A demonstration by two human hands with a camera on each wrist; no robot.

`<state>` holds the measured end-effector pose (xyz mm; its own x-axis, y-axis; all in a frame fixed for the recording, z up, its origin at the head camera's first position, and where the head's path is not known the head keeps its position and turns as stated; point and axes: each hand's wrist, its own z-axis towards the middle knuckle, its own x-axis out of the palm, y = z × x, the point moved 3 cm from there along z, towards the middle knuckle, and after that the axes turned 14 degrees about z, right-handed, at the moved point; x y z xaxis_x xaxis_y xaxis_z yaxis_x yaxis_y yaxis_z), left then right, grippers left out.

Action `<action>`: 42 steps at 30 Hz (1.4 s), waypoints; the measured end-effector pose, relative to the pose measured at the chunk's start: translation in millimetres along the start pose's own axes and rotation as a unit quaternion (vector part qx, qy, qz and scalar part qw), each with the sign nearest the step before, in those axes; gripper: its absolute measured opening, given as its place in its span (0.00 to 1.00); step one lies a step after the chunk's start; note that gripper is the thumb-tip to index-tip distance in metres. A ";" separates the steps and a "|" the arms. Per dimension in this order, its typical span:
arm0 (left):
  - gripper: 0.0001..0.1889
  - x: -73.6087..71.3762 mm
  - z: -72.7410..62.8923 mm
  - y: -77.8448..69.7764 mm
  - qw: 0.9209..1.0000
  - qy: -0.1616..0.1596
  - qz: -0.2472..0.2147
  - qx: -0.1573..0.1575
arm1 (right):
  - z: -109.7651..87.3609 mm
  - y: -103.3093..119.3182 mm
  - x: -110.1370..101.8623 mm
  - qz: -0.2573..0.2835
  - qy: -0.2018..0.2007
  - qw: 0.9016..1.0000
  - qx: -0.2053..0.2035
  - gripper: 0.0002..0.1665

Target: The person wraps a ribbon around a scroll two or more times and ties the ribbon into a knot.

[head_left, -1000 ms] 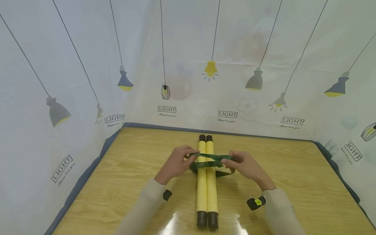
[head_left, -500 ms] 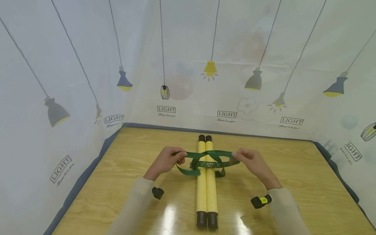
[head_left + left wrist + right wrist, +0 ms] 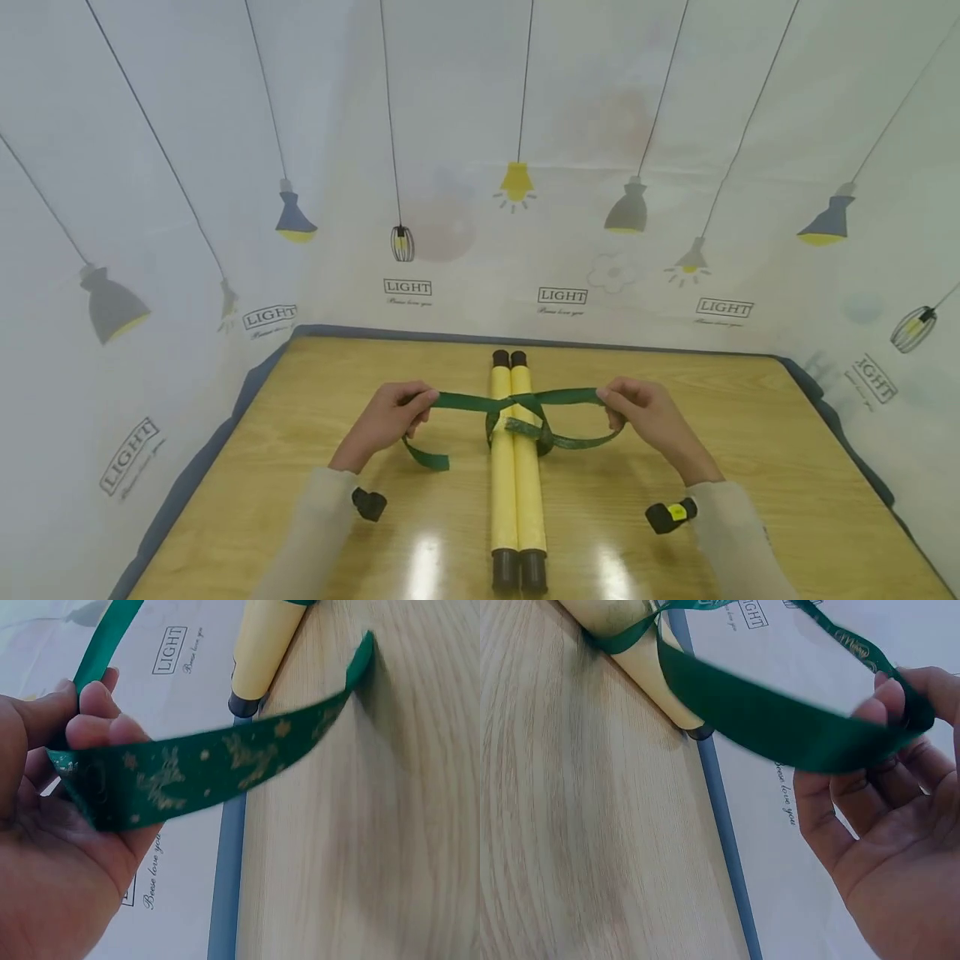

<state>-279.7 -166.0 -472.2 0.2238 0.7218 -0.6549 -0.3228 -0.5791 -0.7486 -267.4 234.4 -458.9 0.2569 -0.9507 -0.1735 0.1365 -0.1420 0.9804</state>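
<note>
Two yellow tubes (image 3: 503, 492) with dark end caps lie side by side, pointing away from me. A green ribbon (image 3: 467, 402) with gold printing, clearest in the left wrist view, passes around them and crosses over their top. To the left of the tubes, my left hand (image 3: 390, 417) pinches one stretch of it, and a tail hangs below the fingers. On the other side my right hand (image 3: 637, 412) pinches the other stretch between thumb and fingers. From there a loop sags back to the tubes, as the right wrist view also shows.
The tubes lie on a wood-grain table (image 3: 300, 533). Behind and beside it hangs a pale wall covering (image 3: 465, 325) printed with lamps, with a blue edge (image 3: 217, 458) along the table. A black wrist strap (image 3: 670, 515) sits near the right sleeve.
Both hands have moved apart, the left one further outward, pulling the ribbon taut across the tubes. The crossing has drawn in closer to them. The head view has shifted slightly.
</note>
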 end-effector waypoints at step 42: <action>0.16 -51.8 -45.5 56.7 0.989 -0.035 0.125 -0.073 | -28.6 -26.3 -77.4 -0.179 -0.042 0.978 0.096 0.30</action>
<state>-267.7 -253.5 -485.4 0.0873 0.5715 -0.8159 -0.2219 -0.7873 -0.5752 -263.6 319.7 -473.9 0.1445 -0.8493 -0.5077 0.0186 -0.5107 0.8596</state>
